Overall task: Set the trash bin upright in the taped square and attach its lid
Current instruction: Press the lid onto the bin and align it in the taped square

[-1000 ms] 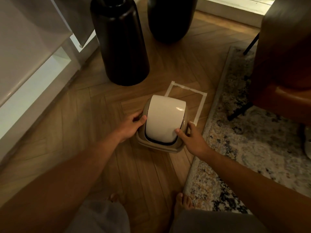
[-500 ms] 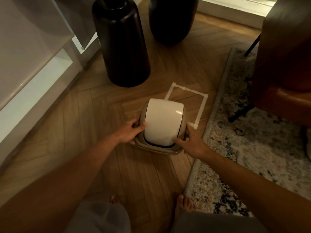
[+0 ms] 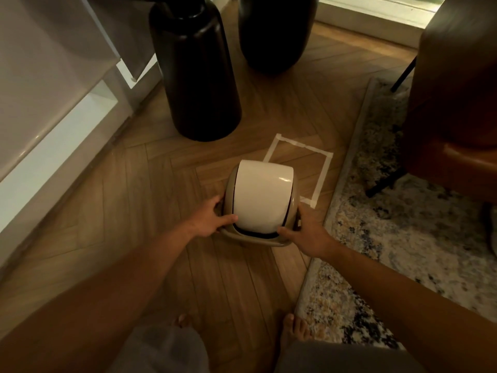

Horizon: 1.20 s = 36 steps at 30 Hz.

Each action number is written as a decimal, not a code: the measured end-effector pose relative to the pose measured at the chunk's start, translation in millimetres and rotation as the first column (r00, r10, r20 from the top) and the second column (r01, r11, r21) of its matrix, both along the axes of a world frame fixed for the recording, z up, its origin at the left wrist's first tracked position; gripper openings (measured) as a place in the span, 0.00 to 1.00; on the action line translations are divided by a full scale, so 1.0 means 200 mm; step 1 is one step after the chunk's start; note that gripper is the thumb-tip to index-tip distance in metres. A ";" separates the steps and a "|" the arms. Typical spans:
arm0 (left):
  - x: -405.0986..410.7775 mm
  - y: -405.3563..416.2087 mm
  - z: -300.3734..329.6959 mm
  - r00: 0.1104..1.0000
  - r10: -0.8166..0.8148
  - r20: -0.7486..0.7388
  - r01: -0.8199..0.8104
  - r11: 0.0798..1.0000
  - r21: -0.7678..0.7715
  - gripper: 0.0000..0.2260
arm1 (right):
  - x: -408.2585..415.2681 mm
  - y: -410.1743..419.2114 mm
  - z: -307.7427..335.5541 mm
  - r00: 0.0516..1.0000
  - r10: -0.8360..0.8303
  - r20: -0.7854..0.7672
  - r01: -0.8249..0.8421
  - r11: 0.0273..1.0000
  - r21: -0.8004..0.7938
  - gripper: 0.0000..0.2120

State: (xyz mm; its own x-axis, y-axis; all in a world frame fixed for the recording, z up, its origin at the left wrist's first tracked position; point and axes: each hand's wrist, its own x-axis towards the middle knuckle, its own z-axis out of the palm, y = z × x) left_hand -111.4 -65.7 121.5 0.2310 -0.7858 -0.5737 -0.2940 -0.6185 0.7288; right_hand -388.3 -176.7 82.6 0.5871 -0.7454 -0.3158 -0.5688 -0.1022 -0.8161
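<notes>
A small beige trash bin with a curved white swing lid [image 3: 261, 197] stands upright on the wood floor, seen from above. Its beige rim [image 3: 252, 239] frames the lid. My left hand [image 3: 209, 220] grips the rim's left side, thumb on the lid's edge. My right hand [image 3: 306, 236] holds the rim's right side. The bin covers the near left corner of the white taped square [image 3: 324, 170]; most of the square lies open behind and right of it.
Two tall dark vases [image 3: 196, 74] [image 3: 274, 30] stand behind the square. A patterned rug [image 3: 403, 224] lies to the right under a brown chair [image 3: 454, 90]. A white cabinet [image 3: 48, 103] runs along the left. My bare feet [image 3: 293, 329] are near the bottom.
Both hands have shifted slightly lower along the bin's rim. The bin sits in about the same spot at the square's near left corner; the view drifted a little.
</notes>
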 end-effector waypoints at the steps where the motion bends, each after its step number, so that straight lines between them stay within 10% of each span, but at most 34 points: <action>1: 0.00 0.00 0.00 1.000 -0.003 -0.003 0.003 1.000 0.009 0.39 | 0.00 0.00 0.00 1.000 0.010 0.002 -0.010 1.000 -0.003 0.38; 21: -0.02 0.01 -0.03 0.979 -0.094 0.181 0.135 0.964 -0.231 0.35 | 0.08 0.06 0.22 0.998 0.013 0.056 -0.009 0.997 -0.072 0.55; 36: -0.13 0.04 -0.11 0.999 0.049 0.023 -0.040 0.953 -0.299 0.36 | 0.08 0.16 0.18 0.990 -0.102 0.097 0.115 0.983 -0.145 0.39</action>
